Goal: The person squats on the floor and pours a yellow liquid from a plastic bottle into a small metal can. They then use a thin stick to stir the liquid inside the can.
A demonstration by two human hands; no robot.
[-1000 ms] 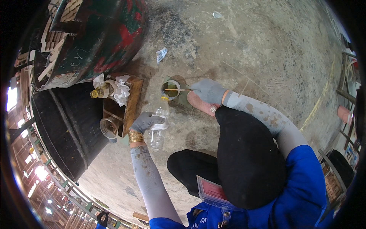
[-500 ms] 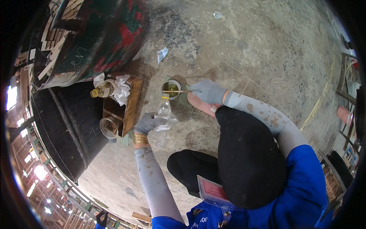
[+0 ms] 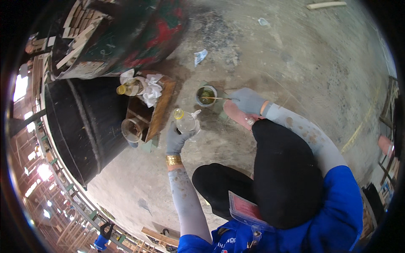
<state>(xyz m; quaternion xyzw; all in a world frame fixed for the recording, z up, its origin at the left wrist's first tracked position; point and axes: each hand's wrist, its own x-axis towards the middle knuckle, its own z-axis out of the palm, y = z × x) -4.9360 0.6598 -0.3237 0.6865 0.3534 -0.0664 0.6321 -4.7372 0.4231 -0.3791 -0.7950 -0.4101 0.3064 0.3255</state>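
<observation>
My left hand [image 3: 176, 139], in a grey glove, is closed round a clear plastic bottle [image 3: 184, 122] with a yellow cap. The bottle's cap end is tipped up toward me, and a scrap of clear film or label sticks out at its side. My gloved right hand [image 3: 247, 101] grips a thin wooden stick [image 3: 218, 98]. The stick's far end reaches into a small round pot [image 3: 198, 96] on the floor, which holds a dark greenish liquid [image 3: 206, 95]. My bare foot [image 3: 236, 114] is just below the right hand.
Left of the pot stands a wooden box [image 3: 162, 105], with crumpled white paper [image 3: 152, 90], another yellow-capped bottle [image 3: 131, 88] and a clear plastic cup [image 3: 131, 130] at it. Beyond are a black drum [image 3: 80, 126] and a green-and-red drum [image 3: 139, 46]. Litter [image 3: 200, 57] lies on the concrete floor.
The bottle in my left hand has come away from the pot, its cap tilting toward me. The stick stays in the pot, held by my right hand. The view has shifted.
</observation>
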